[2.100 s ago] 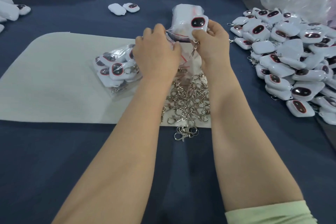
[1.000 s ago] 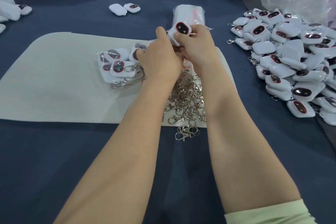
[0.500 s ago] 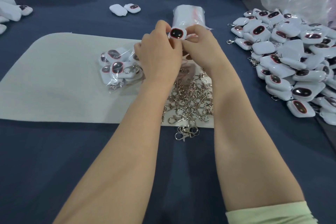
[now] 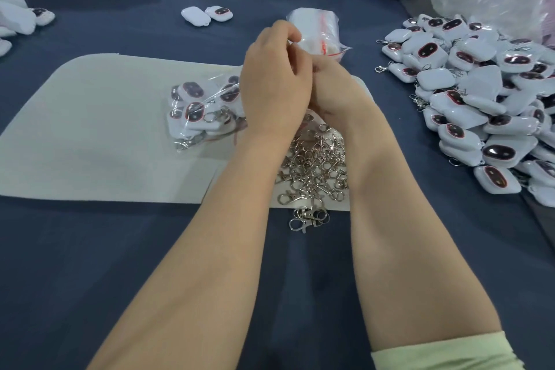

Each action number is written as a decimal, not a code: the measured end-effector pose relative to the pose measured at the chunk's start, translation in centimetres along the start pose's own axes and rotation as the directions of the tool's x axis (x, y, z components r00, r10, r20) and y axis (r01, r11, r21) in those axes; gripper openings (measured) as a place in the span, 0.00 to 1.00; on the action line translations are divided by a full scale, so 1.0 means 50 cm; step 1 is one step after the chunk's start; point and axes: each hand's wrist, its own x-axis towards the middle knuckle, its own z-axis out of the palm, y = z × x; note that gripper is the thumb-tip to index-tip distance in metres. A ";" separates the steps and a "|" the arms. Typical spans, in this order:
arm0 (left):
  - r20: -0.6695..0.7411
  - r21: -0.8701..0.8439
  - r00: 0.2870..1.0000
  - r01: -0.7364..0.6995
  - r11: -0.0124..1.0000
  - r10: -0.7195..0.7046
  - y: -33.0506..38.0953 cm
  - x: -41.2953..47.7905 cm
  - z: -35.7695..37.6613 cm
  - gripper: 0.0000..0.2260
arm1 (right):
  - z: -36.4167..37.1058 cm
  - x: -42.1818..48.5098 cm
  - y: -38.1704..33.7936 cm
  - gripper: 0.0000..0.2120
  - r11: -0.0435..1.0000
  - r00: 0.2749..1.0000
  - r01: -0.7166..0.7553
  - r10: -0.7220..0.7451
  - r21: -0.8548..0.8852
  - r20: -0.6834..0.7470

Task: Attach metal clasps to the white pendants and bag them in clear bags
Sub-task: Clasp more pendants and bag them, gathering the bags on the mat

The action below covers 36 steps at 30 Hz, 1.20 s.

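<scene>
Plastic and light, the white pendants (image 4: 468, 108) looked slippery, best pinched at their edges, while my left hand (image 4: 274, 84) and right hand (image 4: 335, 94) curled together, hiding whatever they held.

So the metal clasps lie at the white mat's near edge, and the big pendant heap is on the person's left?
No: the head view shows the big pendant heap on the person's right. The metal clasps lie at the near edge of the white mat.

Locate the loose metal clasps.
In the head view, the pile of metal clasps lies centre, at the near edge of the white mat, right of the bagged pendants and left of the loose pendant heap.
</scene>
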 end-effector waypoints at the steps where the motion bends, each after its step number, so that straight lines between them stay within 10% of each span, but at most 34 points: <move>1: -0.005 -0.004 1.000 0.004 1.000 -0.004 0.000 0.001 0.000 0.09 | -0.004 0.003 0.001 0.18 0.999 1.000 -0.003 0.003 -0.034 0.016; 6: 0.000 -0.032 1.000 0.031 0.999 -0.031 -0.002 -0.001 0.005 0.09 | -0.015 0.005 0.000 0.19 0.966 0.997 0.056 -0.068 -0.252 -0.040; 12: -0.007 -0.061 0.999 0.045 0.997 -0.046 -0.007 0.000 0.009 0.09 | -0.004 0.004 -0.003 0.11 0.999 0.999 -0.022 0.020 0.046 0.048; 16: 0.122 0.012 0.988 0.089 0.996 -0.089 -0.024 -0.002 0.025 0.13 | -0.016 0.004 -0.008 0.06 0.988 0.975 -0.121 0.137 0.100 -0.176; 21: 0.307 0.171 0.943 0.075 0.982 -0.125 -0.037 -0.010 0.040 0.15 | -0.066 0.011 0.021 0.16 0.805 0.742 -0.367 -0.049 -0.466 -0.669; 26: 0.315 0.229 0.940 0.058 0.972 -0.130 -0.038 -0.011 0.040 0.13 | -0.114 -0.006 0.036 0.22 0.703 0.576 -0.641 0.176 -0.308 -0.798; 33: 0.328 0.236 0.934 0.063 0.970 -0.140 -0.035 -0.010 0.037 0.13 | -0.104 0.005 0.048 0.11 0.793 0.777 -0.441 0.103 -0.420 -0.621; 36: 0.330 0.238 0.932 0.072 0.968 -0.150 -0.034 -0.010 0.036 0.13 | -0.102 0.008 0.035 0.14 0.845 0.688 -0.370 -0.031 -0.387 -0.725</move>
